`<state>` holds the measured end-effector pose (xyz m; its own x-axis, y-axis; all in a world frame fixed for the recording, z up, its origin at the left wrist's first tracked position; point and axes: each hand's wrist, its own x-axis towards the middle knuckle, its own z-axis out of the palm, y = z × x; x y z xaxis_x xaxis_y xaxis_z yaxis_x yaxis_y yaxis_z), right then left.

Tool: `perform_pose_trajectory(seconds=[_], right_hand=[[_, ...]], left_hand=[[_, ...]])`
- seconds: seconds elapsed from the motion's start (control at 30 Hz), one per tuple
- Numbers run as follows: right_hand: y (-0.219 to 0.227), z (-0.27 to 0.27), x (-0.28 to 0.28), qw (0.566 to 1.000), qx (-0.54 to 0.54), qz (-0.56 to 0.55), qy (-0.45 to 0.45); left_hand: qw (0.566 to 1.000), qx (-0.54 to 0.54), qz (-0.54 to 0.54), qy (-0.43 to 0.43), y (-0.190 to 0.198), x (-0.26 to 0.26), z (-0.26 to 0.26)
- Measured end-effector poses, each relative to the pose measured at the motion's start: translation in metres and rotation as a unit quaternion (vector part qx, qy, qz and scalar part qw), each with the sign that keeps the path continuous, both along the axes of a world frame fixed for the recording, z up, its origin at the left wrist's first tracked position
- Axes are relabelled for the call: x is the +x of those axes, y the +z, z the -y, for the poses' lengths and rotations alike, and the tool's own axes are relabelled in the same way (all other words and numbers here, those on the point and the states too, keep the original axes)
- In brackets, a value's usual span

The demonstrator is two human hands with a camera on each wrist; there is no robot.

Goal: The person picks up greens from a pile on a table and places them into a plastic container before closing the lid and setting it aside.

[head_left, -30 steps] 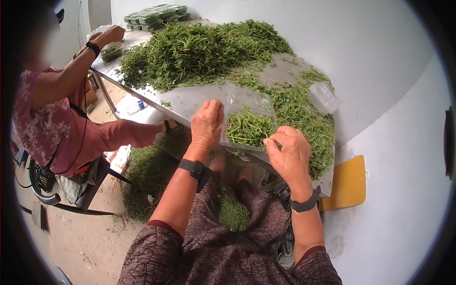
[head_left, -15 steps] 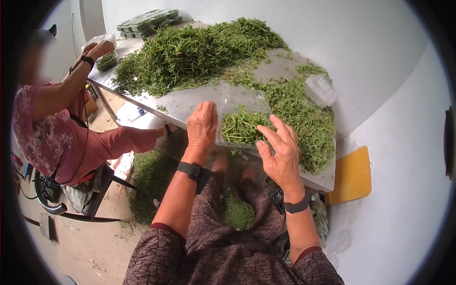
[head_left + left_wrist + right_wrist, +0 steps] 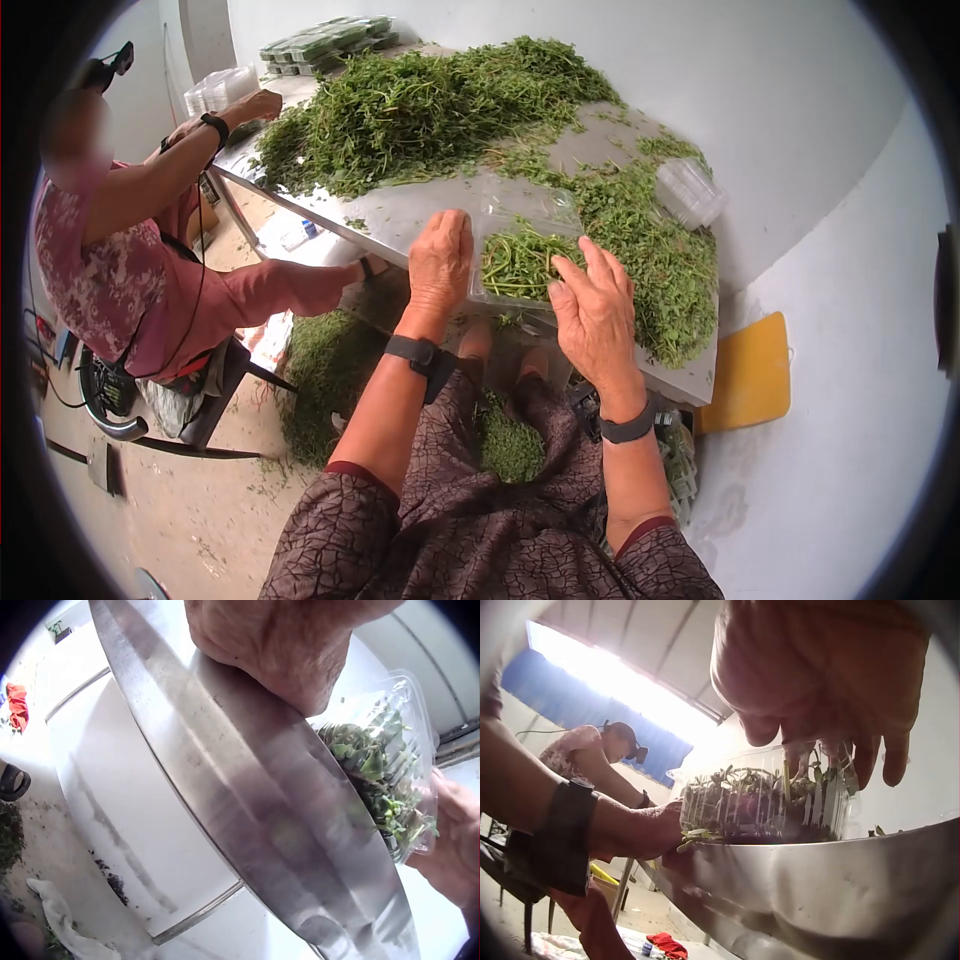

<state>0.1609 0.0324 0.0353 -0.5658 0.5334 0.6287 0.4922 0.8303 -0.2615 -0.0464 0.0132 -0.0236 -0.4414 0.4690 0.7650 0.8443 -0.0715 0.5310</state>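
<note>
A clear plastic container (image 3: 522,296) of cut green stems (image 3: 520,262) lies at the metal table's near edge, its lid (image 3: 530,205) folded back. At its left wall, my left hand (image 3: 440,262) grips the side with curled fingers; the fingertips are hidden. Over the right side my right hand (image 3: 595,315) hovers with fingers spread and loosely bent, fingertips near the greens. In the right wrist view the right hand (image 3: 825,682) is above the container (image 3: 765,802), and the left hand (image 3: 656,829) touches its far end. The left wrist view has the left hand (image 3: 277,652) beside the container (image 3: 420,757).
Heaped greens (image 3: 420,110) cover the table's back, with loose ones (image 3: 650,270) at right. Clear empty containers (image 3: 690,192) and packed boxes (image 3: 325,45) stand on it. Another person (image 3: 130,240) works at left. A yellow board (image 3: 750,375) is at right; more greens (image 3: 320,390) lie on the floor.
My right hand has drawn its pinching fingers apart and lifted slightly off the greens. My left hand stays at the container's left side. The other person's arm has shifted.
</note>
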Motion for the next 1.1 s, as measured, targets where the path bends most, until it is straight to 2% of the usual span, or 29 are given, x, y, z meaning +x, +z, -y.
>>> perform_pose_trajectory(seconds=[0.1,0.17,0.23,0.3,0.33,0.37,0.47,0.5,0.57,0.63,0.7,0.87,0.93,1.1], right_hand=[[-0.002,-0.001,0.011,0.998,-0.02,-0.051,-0.009],[-0.009,0.0,0.019,0.982,-0.098,-0.161,-0.023],[-0.02,-0.003,0.026,0.983,-0.074,-0.168,-0.024],[-0.026,-0.001,0.031,0.936,-0.247,-0.247,0.032],[-0.03,-0.002,0.033,0.933,-0.251,-0.255,0.044],[-0.035,-0.004,0.033,0.931,-0.253,-0.259,0.04],[-0.04,-0.006,0.031,0.928,-0.25,-0.265,0.072],[-0.04,-0.007,0.03,0.927,-0.25,-0.269,0.074],[-0.041,-0.007,0.029,0.941,-0.222,-0.246,0.066],[-0.038,-0.006,0.031,0.936,-0.235,-0.253,0.067],[-0.039,-0.008,0.035,0.951,-0.192,-0.228,0.078],[-0.038,-0.008,0.038,0.961,-0.149,-0.211,0.102],[-0.036,-0.007,0.037,0.963,-0.138,-0.204,0.109],[-0.037,-0.006,0.038,0.969,-0.122,-0.174,0.128]], left_hand=[[1.0,-0.003,0.0,-0.016,0.001,-0.002,0.002],[0.998,0.011,0.019,-0.061,0.004,-0.003,0.005],[0.996,0.013,0.002,-0.086,0.007,-0.007,0.013],[0.97,0.079,0.152,-0.17,0.014,-0.004,0.027],[0.978,0.083,0.11,-0.156,0.024,0.0,0.038],[0.978,0.078,0.108,-0.16,0.034,0.003,0.042],[0.972,0.004,-0.104,-0.209,0.053,0.011,0.049],[0.972,0.003,-0.108,-0.209,0.058,0.016,0.049],[0.948,-0.064,-0.212,-0.229,0.063,0.026,0.047],[0.943,-0.088,-0.226,-0.227,0.06,0.03,0.045],[0.928,-0.173,-0.239,-0.227,0.06,0.031,0.044],[0.931,-0.161,-0.236,-0.227,0.059,0.034,0.042],[0.938,-0.123,-0.233,-0.225,0.058,0.036,0.039],[0.935,-0.152,-0.224,-0.229,0.064,0.038,0.041]])
